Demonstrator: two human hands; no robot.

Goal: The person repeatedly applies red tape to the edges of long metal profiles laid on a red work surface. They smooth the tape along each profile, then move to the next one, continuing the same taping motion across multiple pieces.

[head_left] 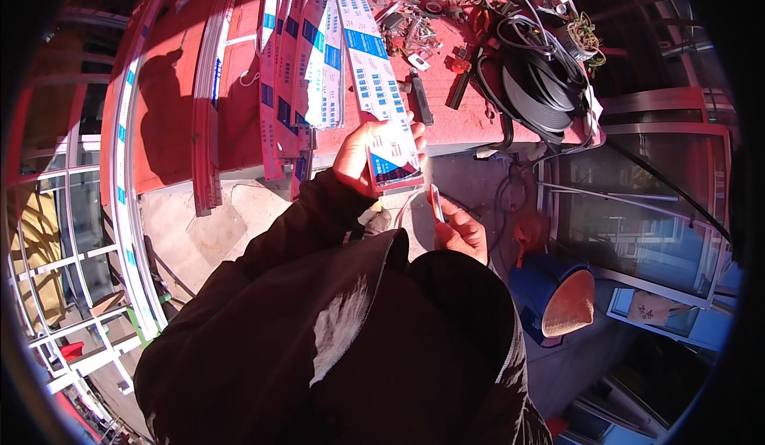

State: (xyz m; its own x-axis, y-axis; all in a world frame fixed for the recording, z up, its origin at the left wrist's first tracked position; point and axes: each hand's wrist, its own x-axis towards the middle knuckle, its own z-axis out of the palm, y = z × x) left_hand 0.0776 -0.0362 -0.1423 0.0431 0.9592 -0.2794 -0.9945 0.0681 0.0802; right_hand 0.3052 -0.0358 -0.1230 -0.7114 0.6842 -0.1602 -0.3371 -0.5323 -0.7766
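A long, flat metal profile (372, 78) wrapped in white and blue printed film reaches from the red table toward me. My left hand (355, 155) is closed around its near end, thumb on one side and fingertips showing on the other. Just right of that end, my right hand (464, 234) grips a slim red-and-silver tool (436, 203) that looks like a utility knife, pointing up and away from me. The tool is close to the profile's corner; whether they touch I cannot tell. Beside the held piece lie several similar film-covered profiles (312, 54), their near ends overhanging the table edge.
The red table (171, 118) carries more long profiles (212, 102) at left, scattered small hardware (410, 35) and a dark coil of rubber strip (530, 86) at right. A blue bucket-like container (534, 290) stands on the floor near a framed glass panel (637, 198).
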